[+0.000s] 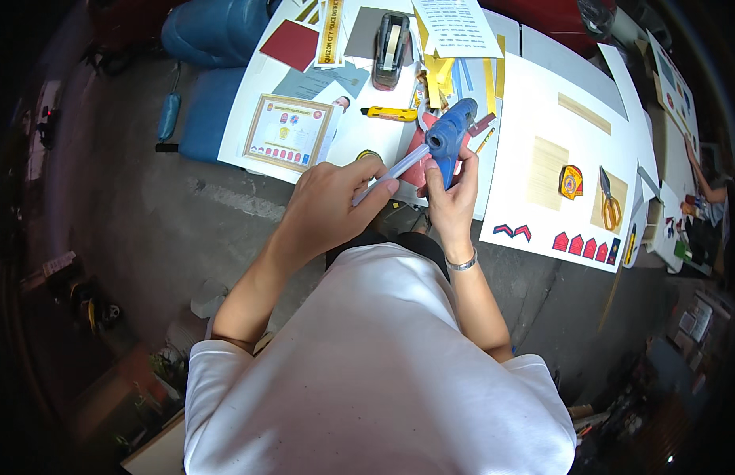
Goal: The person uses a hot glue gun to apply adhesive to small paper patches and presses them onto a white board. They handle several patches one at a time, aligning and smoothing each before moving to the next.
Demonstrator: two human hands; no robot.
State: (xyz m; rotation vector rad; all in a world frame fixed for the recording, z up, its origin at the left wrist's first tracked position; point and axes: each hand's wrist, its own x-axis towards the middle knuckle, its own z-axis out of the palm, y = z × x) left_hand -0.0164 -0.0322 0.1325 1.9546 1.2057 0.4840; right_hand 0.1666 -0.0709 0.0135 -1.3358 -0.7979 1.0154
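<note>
Over the table's near edge, my right hand (pixel 453 198) is wrapped round the handle of a blue glue gun (pixel 449 134). Between the thumb and fingers of my left hand (pixel 326 202) is a translucent glue stick (pixel 401 167), its far end at the back of the gun. Whether the stick sits inside the gun or only touches it, I cannot tell. Partly hidden under the gun lies a reddish piece (pixel 413 150). A yellow box cutter (pixel 390 114) rests just beyond my hands.
Left of my hands lies a framed certificate (pixel 288 164). A tape dispenser (pixel 391 51) stands farther back among gold strips (pixel 439 79). On the right, a white board (pixel 526 190) bears several red patches (pixel 581 246) and scissors (pixel 610 199). Another person's arm (pixel 704 178) shows at far right.
</note>
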